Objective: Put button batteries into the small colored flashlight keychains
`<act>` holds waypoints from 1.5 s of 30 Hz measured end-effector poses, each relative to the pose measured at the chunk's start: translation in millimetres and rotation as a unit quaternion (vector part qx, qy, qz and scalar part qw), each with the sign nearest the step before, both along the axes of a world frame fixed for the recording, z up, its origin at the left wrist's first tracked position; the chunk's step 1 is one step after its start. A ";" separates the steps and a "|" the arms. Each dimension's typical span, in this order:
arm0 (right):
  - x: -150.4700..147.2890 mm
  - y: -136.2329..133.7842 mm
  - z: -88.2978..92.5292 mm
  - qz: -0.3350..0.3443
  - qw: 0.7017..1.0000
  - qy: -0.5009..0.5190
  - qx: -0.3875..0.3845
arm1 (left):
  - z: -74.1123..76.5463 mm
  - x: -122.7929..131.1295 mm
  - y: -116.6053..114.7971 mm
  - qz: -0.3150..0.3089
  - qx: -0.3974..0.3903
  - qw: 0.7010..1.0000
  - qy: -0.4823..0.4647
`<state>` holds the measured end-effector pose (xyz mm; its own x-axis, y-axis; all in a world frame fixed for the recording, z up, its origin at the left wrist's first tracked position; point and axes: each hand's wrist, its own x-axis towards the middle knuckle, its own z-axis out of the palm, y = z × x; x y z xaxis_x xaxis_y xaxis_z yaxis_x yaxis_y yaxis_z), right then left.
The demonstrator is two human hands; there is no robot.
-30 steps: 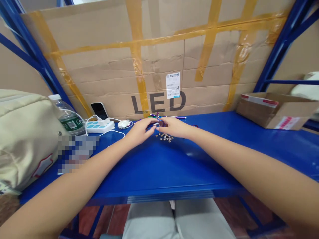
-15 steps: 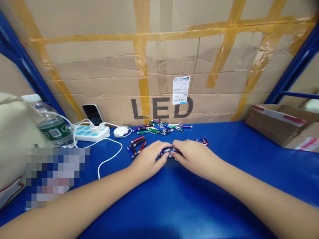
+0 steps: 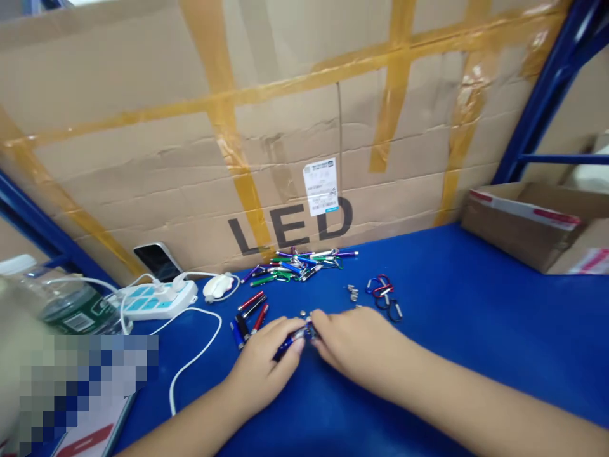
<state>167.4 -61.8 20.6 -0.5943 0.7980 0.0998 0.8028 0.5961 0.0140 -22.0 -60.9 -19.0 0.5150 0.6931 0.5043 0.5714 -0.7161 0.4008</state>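
My left hand (image 3: 264, 358) is closed around a small blue metal penlight tube (image 3: 282, 350), holding it tilted above the table. At the tube's upper right end, the fingertips of my right hand (image 3: 354, 343) are pinched together on the same penlight; a bit of blue and silver shows between the hands. Just beyond lies a small silver piece (image 3: 302, 313). To the left of my left hand are several loose tubes, among them a red tube (image 3: 260, 318) and a black tube (image 3: 242, 326). Several small silver pieces (image 3: 353, 293) and coloured carabiner clips (image 3: 382, 289) lie past my right hand.
A pile of coloured penlights with clips (image 3: 299, 265) lies against the big cardboard box (image 3: 285, 158). At left are a power strip (image 3: 159, 308) with white cables, a phone (image 3: 158, 260), a white round device (image 3: 219, 287) and a bottle (image 3: 78, 314). An open carton (image 3: 518, 222) stands right.
My view has tilted and shifted, so the scene sits lower and further left. Both hands remain together at the blue penlight, and more of the tube, silver pieces and clips now shows.
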 end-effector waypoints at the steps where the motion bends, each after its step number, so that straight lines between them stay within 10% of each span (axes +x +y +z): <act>1: 0.8 -0.9 0.2 0.007 1.000 0.010 -0.004 | 0.3 0.6 -0.3 0.003 0.008 1.000 0.010; 15: 11.1 -13.6 2.9 0.015 0.993 0.109 -0.039 | -2.8 13.9 -14.5 0.152 0.024 0.982 0.107; 45: 7.0 -3.7 -16.5 -0.029 0.998 0.051 0.015 | 0.2 11.4 -12.6 0.043 0.003 0.992 0.115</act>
<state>174.4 -65.5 4.1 -0.5330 0.8264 0.1817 0.8341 0.5493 -0.0513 -10.7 -73.5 -18.9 0.5558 0.7374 0.3837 0.7071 -0.6621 0.2482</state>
